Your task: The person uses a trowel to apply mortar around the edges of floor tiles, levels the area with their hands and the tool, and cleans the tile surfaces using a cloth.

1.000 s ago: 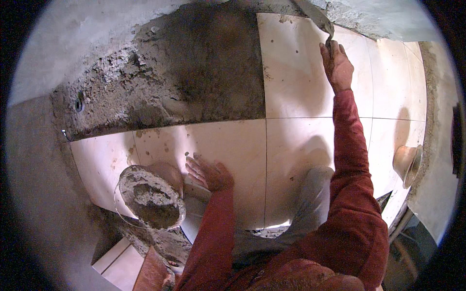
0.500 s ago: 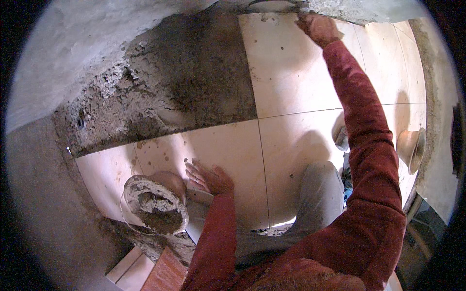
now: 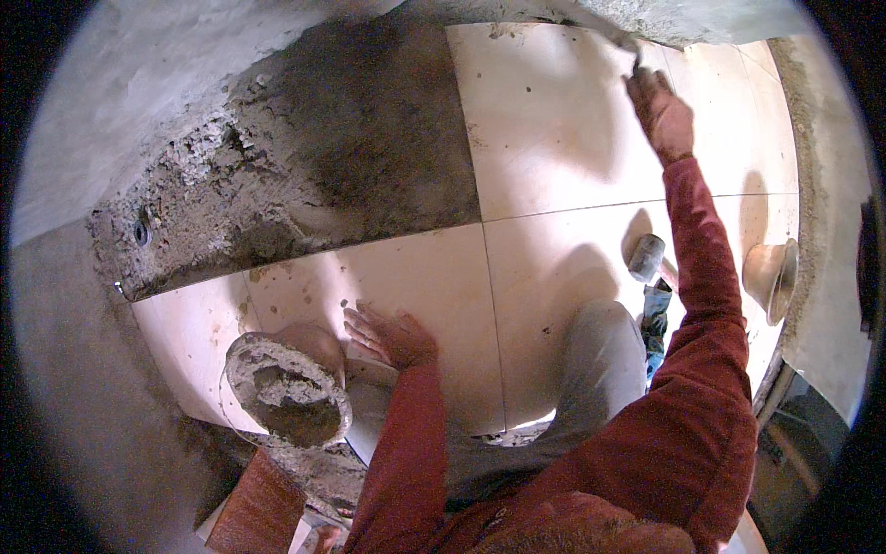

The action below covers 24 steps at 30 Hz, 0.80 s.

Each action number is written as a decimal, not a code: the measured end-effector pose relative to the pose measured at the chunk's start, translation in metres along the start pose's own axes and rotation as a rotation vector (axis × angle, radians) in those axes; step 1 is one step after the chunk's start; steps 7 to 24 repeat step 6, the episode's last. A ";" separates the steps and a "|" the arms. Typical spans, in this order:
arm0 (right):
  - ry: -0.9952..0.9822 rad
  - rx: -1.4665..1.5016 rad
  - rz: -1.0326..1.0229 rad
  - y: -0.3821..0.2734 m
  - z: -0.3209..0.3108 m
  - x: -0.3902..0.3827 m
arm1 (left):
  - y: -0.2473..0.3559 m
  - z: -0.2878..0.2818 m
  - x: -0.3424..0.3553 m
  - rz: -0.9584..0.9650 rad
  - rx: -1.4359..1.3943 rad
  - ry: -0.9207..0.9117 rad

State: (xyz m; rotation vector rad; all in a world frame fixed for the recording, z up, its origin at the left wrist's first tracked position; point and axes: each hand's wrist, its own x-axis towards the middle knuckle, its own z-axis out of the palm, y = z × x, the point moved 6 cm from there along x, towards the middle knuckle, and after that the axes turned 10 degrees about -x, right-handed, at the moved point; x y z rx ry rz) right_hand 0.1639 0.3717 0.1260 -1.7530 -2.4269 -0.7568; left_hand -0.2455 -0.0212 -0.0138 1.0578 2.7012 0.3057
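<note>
My left hand (image 3: pixel 392 338) rests with spread fingers on a pale floor tile (image 3: pixel 415 277), beside a mortar-crusted bucket (image 3: pixel 337 355). Stretched far forward, my right hand (image 3: pixel 666 115) is closed around the dark handle of a trowel (image 3: pixel 602 25). The trowel's grey blade is blurred and lies along the far edge of the tiles, by the wall. A rubber mallet (image 3: pixel 647 258) with a dark grey head stands near my right forearm, its handle partly hidden behind my sleeve.
Left of the far tiles lies a rough patch of dark mortar bed (image 3: pixel 388 129), with a pipe end (image 3: pixel 141 233) near the wall. A flared pot-like vessel (image 3: pixel 771 282) sits at the right. Reddish-brown tile pieces (image 3: pixel 258 503) lie at the lower left.
My right hand has swept right along the far edge, carrying the trowel, and drawn slightly nearer. More of the mallet shows now. My left hand stays on the tile.
</note>
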 end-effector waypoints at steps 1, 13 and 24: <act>-0.127 0.011 0.047 -0.009 0.008 -0.009 | 0.000 0.000 0.000 -0.003 0.007 -0.001; -0.270 0.085 -0.118 -0.072 0.032 0.003 | -0.001 -0.006 -0.001 0.035 -0.027 0.031; -0.270 0.085 -0.118 -0.072 0.032 0.003 | -0.001 -0.006 -0.001 0.035 -0.027 0.031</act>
